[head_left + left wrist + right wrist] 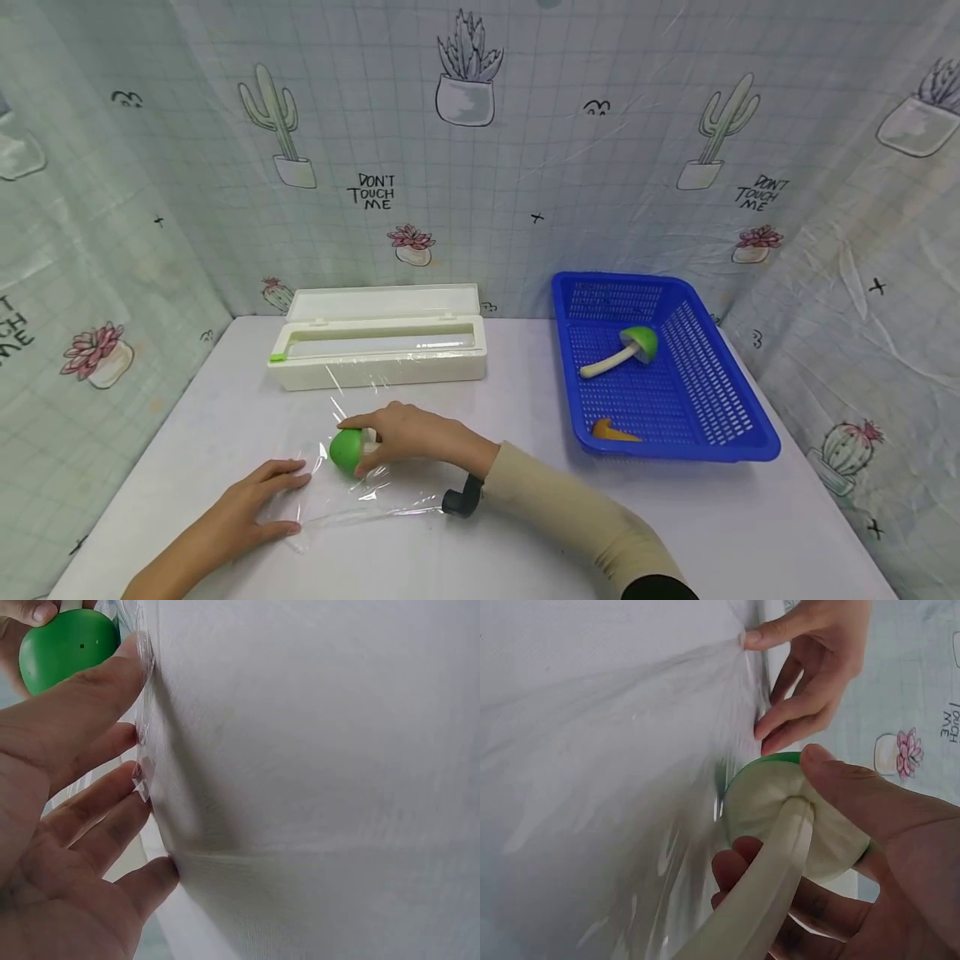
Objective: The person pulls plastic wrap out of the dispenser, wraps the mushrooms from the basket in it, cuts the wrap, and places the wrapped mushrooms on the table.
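Observation:
A toy mushroom with a green cap (346,452) and a pale stem (769,877) lies over a sheet of clear plastic wrap (352,504) on the table. My right hand (416,437) grips it around the cap, thumb on one side and fingers on the other. At the wrap's left edge, my left hand (251,508) rests with fingers extended, the fingertips and thumb touching the film. Seen from the left wrist, the green cap (67,649) is just beyond my left thumb. Behind the hands stands a white wrap dispenser box (382,367) with its lid raised.
A blue plastic basket (675,450) stands at the right, holding another green-capped mushroom (640,342) and a yellow-orange item (613,431) partly hidden by the rim. Patterned cloth (525,167) surrounds the white table (465,567) at the back and sides.

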The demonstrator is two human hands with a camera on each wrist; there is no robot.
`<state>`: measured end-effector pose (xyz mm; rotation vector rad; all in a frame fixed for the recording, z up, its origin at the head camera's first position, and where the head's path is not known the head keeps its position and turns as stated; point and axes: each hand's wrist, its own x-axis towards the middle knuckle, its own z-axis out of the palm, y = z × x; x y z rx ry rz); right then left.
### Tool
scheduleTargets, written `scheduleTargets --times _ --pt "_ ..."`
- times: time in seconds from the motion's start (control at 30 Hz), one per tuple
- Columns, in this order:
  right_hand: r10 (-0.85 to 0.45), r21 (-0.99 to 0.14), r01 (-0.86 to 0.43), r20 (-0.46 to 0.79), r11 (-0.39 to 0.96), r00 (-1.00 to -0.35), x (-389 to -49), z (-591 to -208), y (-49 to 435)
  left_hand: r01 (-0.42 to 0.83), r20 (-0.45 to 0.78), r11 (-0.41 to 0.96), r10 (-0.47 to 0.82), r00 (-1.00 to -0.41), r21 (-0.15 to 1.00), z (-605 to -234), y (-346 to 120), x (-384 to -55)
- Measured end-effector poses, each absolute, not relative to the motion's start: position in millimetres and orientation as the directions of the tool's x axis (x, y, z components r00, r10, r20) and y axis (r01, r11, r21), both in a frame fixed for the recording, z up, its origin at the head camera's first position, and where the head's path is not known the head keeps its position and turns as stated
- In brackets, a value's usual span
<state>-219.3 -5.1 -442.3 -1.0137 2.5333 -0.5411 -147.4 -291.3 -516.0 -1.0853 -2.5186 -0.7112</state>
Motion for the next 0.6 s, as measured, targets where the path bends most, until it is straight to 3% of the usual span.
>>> scheduleTargets --times 0.23,0.5,0.6 --pt "-0.682 -0.561 -0.485 -0.209 0.671 -0.701 -222 -447 7 0.720 0.441 0.615 0.576 -0.688 0.322 -511 -292 -144" --pt "-0.682 -0.567 -0.474 -0.229 0.674 -0.695 -224 -446 6 0.697 0.467 0.634 0.531 -0.707 0.336 -492 -284 -140" --pt "-0.680 -0.567 -0.472 -0.233 0.676 -0.695 -224 -444 6 0.658 0.449 0.669 0.497 -0.742 0.346 -483 -280 -137"
